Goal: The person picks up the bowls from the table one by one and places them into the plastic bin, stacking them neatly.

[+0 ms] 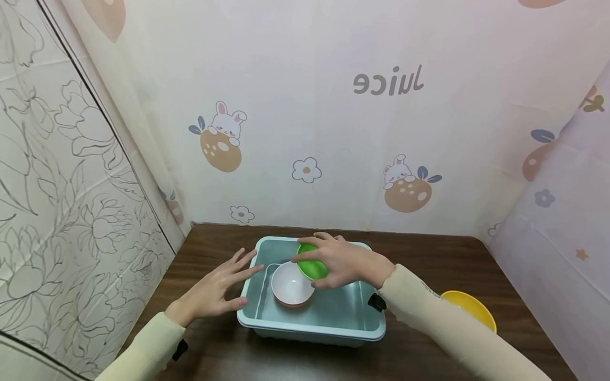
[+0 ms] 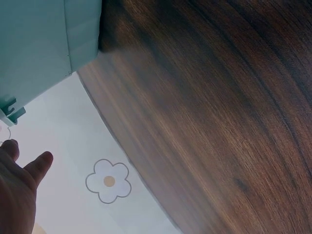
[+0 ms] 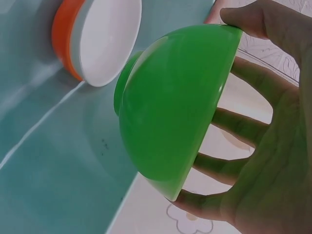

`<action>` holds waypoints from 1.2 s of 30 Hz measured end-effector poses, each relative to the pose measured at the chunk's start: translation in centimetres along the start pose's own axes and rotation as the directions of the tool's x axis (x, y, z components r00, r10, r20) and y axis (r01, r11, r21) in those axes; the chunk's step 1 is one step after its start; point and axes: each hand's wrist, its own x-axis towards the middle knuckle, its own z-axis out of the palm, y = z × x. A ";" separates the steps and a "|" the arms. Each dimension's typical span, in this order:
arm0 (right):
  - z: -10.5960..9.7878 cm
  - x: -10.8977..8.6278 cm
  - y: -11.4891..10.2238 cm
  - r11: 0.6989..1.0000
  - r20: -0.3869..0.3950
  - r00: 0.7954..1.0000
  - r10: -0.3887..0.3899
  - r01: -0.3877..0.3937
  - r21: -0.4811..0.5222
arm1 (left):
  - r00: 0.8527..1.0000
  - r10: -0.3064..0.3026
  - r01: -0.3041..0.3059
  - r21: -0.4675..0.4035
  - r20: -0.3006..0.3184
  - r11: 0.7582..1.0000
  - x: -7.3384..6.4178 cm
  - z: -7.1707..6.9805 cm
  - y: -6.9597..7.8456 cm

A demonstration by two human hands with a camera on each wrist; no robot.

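Observation:
My right hand holds a green bowl by its rim over the blue-green plastic tub. In the right wrist view the thumb is at one side of the rim and the fingers spread along the other; the bowl is tilted with its foot toward the tub. Inside the tub sits a second bowl, white within and orange outside, close beside the green one. My left hand is by the tub's left rim, fingers spread and holding nothing. Only part of that hand appears in the left wrist view.
A yellow bowl stands on the dark wooden table at the right, partly covered by my right sleeve. Behind the table hangs a printed curtain, with a floral sheet on the left.

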 end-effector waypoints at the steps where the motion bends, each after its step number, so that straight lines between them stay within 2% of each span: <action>1: 0.0 0.1 -0.1 1.000 0.006 1.000 0.000 0.000 0.002 | 1.000 -0.001 0.001 -0.002 0.002 1.000 0.0 0.0 0.0; 27: 2.7 3.0 -1.4 0.999 0.092 0.995 -0.034 0.034 0.009 | 1.000 -0.003 0.003 -0.012 0.001 1.000 0.0 0.1 0.1; 36: 3.7 3.8 -1.8 0.998 0.106 0.992 -0.062 0.064 -0.013 | 1.000 0.012 -0.012 0.001 -0.019 1.000 -0.1 0.4 -0.2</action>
